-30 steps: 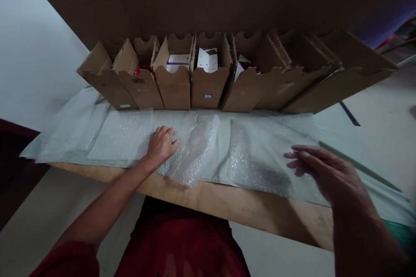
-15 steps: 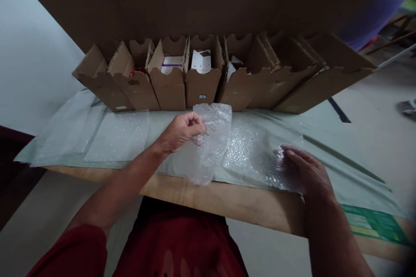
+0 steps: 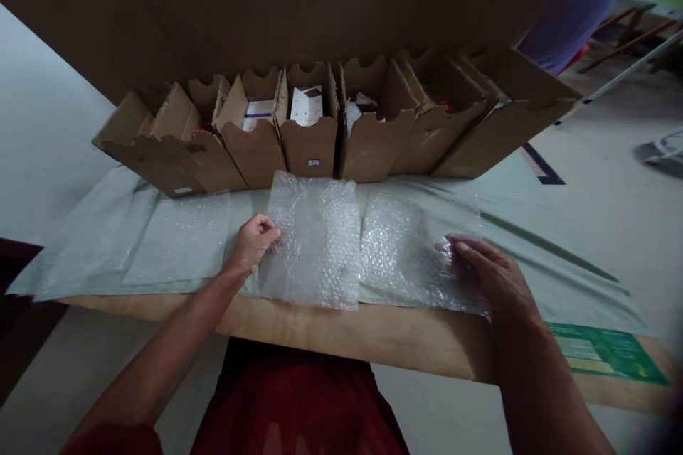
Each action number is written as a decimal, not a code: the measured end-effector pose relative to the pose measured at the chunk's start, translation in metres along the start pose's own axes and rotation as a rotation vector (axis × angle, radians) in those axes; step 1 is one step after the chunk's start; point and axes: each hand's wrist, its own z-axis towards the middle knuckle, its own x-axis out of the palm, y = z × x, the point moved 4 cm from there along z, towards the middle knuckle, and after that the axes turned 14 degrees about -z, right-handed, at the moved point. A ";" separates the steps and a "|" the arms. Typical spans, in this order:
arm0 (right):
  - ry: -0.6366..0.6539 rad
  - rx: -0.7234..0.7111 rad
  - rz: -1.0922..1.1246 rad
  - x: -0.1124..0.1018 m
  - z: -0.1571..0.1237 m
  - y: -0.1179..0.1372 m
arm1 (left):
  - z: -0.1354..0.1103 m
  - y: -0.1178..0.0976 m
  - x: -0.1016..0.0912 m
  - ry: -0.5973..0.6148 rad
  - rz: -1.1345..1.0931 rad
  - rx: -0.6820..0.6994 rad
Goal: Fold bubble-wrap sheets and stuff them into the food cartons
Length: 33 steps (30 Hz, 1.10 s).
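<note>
My left hand (image 3: 252, 243) pinches the left edge of a clear bubble-wrap sheet (image 3: 314, 242) that lies spread on the pale green cloth (image 3: 533, 263) at the table's front. My right hand (image 3: 486, 271) rests with fingers stretched out on the right edge of a second bubble-wrap sheet (image 3: 405, 249), just right of the first. A third bubble-wrap sheet (image 3: 181, 238) lies flat to the left, untouched.
A row of several open cardboard bins (image 3: 309, 138) holding small white packets stands behind the sheets, under a large cardboard panel (image 3: 267, 0). The wooden table edge (image 3: 373, 334) runs along the front. A green printed sheet (image 3: 602, 354) lies at right. Another person's purple sleeve (image 3: 581, 0) shows top right.
My left hand lifted the middle bubble-wrap sheet, then laid it back down flat, still pinching its left edge. My right hand slid left onto the right sheet.
</note>
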 end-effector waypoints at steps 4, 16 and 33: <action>0.008 0.100 0.076 0.001 0.003 -0.006 | -0.001 0.018 -0.008 -0.001 0.008 -0.015; -0.045 -0.321 -0.149 0.007 -0.071 0.093 | -0.004 0.016 -0.019 0.126 0.040 -0.080; 0.373 -0.333 0.149 0.134 -0.041 0.114 | 0.000 0.025 -0.027 0.117 -0.281 -0.219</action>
